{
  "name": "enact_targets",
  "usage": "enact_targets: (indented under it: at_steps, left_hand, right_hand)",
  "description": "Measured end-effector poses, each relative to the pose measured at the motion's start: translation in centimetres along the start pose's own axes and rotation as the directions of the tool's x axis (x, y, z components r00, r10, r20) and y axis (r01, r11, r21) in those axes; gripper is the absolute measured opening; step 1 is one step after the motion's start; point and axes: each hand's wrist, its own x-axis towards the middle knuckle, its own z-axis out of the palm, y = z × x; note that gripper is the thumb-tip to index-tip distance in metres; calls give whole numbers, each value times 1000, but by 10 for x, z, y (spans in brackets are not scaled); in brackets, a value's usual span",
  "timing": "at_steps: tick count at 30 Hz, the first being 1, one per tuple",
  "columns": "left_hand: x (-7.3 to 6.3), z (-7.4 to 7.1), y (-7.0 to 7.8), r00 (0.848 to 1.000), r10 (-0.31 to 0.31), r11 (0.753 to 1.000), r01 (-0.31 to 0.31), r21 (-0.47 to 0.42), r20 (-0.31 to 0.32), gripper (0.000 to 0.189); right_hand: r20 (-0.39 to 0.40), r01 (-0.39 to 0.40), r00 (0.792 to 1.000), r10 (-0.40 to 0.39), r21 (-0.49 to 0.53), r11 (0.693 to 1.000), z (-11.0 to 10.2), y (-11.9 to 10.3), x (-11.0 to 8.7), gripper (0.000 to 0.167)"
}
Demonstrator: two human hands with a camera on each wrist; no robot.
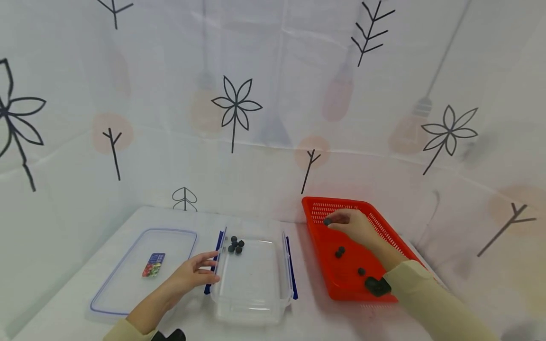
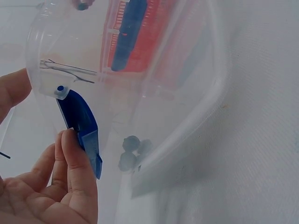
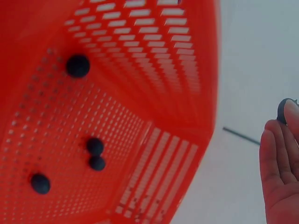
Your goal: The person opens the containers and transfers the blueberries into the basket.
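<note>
Between the thumb and fingertips of my right hand [image 1: 351, 226] is a dark blueberry [image 1: 327, 221], held over the far part of the red basket [image 1: 317, 246]. More blueberries [image 3: 78, 66] lie scattered on the basket's perforated floor. My left hand [image 1: 192, 274] grips the left side of a clear plastic container [image 1: 249, 284]. In the left wrist view its fingers touch the blue latch [image 2: 84, 121] hanging from the rim, with the thumb near the rim. Several blueberries [image 1: 235, 245] are clustered at the container's far left corner, seen through its wall in the left wrist view.
A clear lid [image 1: 123, 289] with a blue edge lies flat left of the container, bearing a colourful label [image 1: 153, 264]. The white table [image 1: 313, 303] meets a patterned cloth backdrop [image 1: 273, 180] behind. The basket's raised wall stands right of the container.
</note>
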Motion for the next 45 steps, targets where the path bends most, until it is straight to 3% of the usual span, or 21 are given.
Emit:
enact_targets:
  at_steps: [20, 29, 40, 45]
  left_hand:
    - [1, -2, -2, 999, 27, 1000, -27, 1, 29, 71]
    - [1, -1, -2, 1000, 12, 1000, -12, 2, 15, 70]
    - [0, -3, 0, 999, 30, 1000, -30, -2, 37, 72]
    - [1, -3, -2, 999, 33, 999, -33, -1, 38, 75]
  right_hand:
    - [38, -17, 999, 22, -122, 992, -40, 66, 0, 24]
    - [158, -95, 981, 112, -110, 989, -37, 87, 0, 21]
    - [189, -147, 966, 178, -168, 975, -25, 104, 4, 21]
    - [213, -150, 961, 177, -135, 979, -23, 107, 2, 21]
